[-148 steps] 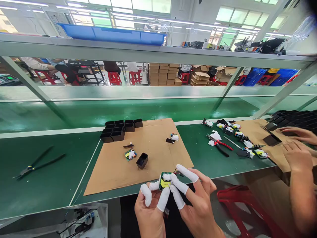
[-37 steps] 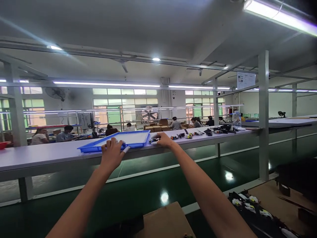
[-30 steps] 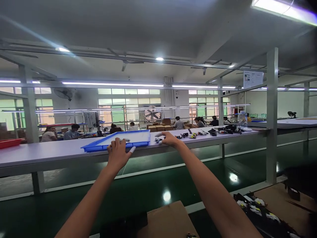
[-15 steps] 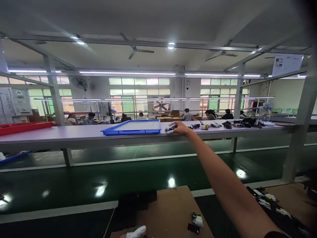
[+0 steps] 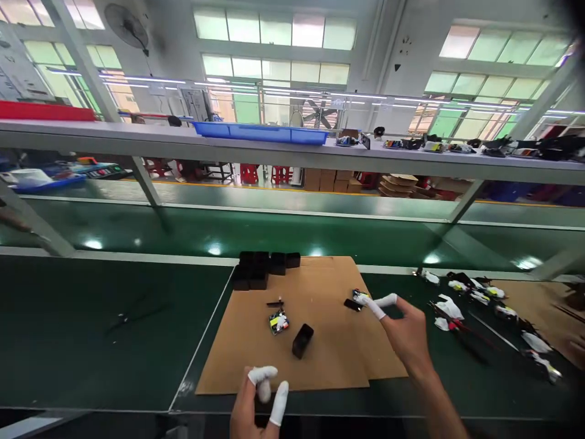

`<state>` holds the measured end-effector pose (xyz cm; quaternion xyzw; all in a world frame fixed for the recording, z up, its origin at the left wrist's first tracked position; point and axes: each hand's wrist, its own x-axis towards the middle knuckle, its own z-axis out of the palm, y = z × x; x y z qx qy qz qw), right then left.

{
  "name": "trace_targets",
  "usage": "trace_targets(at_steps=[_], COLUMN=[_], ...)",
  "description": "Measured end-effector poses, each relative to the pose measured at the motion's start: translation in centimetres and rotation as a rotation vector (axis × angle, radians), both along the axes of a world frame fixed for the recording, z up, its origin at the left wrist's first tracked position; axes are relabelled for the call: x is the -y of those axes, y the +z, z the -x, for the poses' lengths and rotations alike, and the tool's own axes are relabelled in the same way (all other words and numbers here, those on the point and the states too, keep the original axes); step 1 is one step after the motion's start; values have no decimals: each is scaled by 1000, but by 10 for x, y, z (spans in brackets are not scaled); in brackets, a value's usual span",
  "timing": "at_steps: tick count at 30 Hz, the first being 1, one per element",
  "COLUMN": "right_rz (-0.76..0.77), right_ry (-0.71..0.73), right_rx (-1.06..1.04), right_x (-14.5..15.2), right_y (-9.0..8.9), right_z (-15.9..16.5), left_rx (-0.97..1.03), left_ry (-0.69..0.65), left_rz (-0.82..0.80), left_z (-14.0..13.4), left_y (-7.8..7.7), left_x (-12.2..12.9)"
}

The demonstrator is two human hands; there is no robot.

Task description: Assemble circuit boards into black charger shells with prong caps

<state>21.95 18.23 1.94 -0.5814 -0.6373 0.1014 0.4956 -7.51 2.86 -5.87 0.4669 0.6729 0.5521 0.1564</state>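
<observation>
My left hand (image 5: 258, 402), with white finger cots on its fingers, hovers over the near edge of the cardboard with thumb and fingers apart and nothing between them. My right hand (image 5: 404, 332), also in white finger cots, reaches across to a small circuit board (image 5: 358, 295) with white stuff on it; its thumb and finger come together at the board's right edge. A flat black piece (image 5: 352, 305) lies just beside that board. Between the hands, a black box (image 5: 302, 340) and another small circuit board (image 5: 278, 321) with yellow and white parts lie on the cardboard (image 5: 329, 366).
Several black boxes (image 5: 258, 268) stand together at the cardboard's back left corner. Circuit assemblies (image 5: 479, 296), some with white wrapping, lie at right near tweezers (image 5: 493, 331). A shelf (image 5: 159, 143) crosses ahead with a blue tray (image 5: 265, 132) and a red tray (image 5: 46, 111).
The view has tilted down to the bench. My right hand has left the shelf beside the blue tray and come down to the board on the cardboard. More of my left hand shows.
</observation>
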Motion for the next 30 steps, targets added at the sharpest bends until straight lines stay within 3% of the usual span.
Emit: trace_targets(at_steps=[1, 3, 6, 13, 17, 26, 30], right_rz=[56, 152, 250, 323, 323, 318, 301], right_ry=[-50, -109, -110, 40, 8, -6, 96], right_rx=[6, 35, 101, 257, 283, 280, 282], right_x=[0, -8, -30, -72, -70, -59, -62], right_y=[-29, -69, -91, -84, -84, -80, -84], right_z=[-4, -9, -16, -17, -15, -43, -37], left_rx=[-20, -35, -37, -140, -187, -260, -270], left_ry=[-44, -109, -195, -228, -200, -168, -166], left_rz=[53, 164, 236, 240, 257, 263, 298], left_z=[-6, -20, -37, -44, -46, -47, -49], left_y=[0, 1, -1, -16, -16, -21, -20], left_x=[-8, -27, -49, -62, -67, -73, -73])
